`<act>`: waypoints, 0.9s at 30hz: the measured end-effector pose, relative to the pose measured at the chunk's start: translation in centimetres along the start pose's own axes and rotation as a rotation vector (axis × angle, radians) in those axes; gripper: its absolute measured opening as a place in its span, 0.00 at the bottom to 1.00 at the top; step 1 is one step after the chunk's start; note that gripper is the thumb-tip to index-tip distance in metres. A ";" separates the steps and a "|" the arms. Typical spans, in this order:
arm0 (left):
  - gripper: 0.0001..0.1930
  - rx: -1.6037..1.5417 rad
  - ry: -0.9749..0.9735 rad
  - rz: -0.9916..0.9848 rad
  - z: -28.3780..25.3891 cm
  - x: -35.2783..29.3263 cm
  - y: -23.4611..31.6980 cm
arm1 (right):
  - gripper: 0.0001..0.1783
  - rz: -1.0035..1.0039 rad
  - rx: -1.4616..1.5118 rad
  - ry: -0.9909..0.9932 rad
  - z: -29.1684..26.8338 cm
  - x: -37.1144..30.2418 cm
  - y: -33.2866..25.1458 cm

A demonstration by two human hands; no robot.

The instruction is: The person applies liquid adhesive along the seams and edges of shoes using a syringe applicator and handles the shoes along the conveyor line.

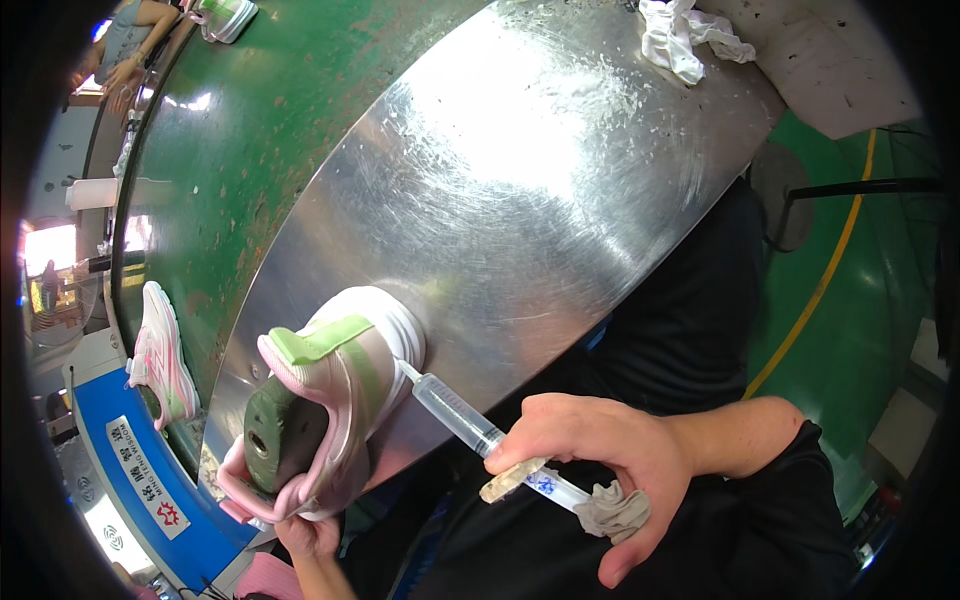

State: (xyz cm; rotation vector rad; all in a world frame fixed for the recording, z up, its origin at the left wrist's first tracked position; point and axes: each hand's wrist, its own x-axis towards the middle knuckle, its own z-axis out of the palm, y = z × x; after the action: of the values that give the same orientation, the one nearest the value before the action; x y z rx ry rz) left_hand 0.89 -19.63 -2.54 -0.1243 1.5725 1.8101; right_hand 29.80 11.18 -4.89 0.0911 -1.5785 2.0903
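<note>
My right hand (pixel 610 440) is closed round a clear plastic syringe (pixel 452 410), fingers on its barrel and flange. Crumpled whitish material (pixel 612 510) is wrapped at the plunger end, beside my thumb. The syringe's narrow tip meets the white sole edge near the heel of a pink, white and light green sneaker (pixel 345 362). A dark green shoe last (pixel 298 445) with a round hole fills the sneaker's opening. My left hand (pixel 310 538) grips the sneaker from its near lower side, the fingers largely hidden behind it.
The sneaker rests over a scratched metal plate (pixel 400 240). Beyond runs a green belt (pixel 240 160) carrying another pink and white sneaker (pixel 160 355). White cloths (pixel 680 40) lie at the plate's far right end. A co-worker's hand (pixel 122 75) shows at upper left; a blue panel (pixel 110 400) stands at left.
</note>
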 end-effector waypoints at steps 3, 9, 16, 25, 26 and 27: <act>0.30 0.027 -0.050 -0.076 2.2 -2.2 -0.9 | 0.53 0.067 -0.002 -0.014 0.4 -0.3 -0.5; 0.35 -0.033 -0.243 -0.185 5.3 -4.9 -2.8 | 0.54 0.103 0.081 0.024 2.0 -0.1 -1.0; 0.43 -0.274 -0.314 -0.250 6.7 -6.4 -5.1 | 0.48 0.073 0.114 0.180 4.4 -0.6 -1.4; 0.32 -0.028 -0.434 -0.311 9.7 -7.1 -6.5 | 0.56 0.050 0.260 -0.018 2.7 -0.7 -3.1; 0.32 -0.032 -0.436 -0.312 10.2 -7.1 -6.5 | 0.56 0.052 0.267 -0.014 2.9 -0.8 -3.3; 0.30 -0.013 -0.438 -0.363 10.6 -7.1 -6.5 | 0.55 0.078 0.272 -0.020 3.0 -0.9 -3.7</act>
State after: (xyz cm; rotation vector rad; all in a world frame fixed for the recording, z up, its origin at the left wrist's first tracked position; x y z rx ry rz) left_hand 13.73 -13.43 -1.61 -0.0149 1.1446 1.4438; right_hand 31.44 8.86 -1.00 0.1484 -1.3192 2.3615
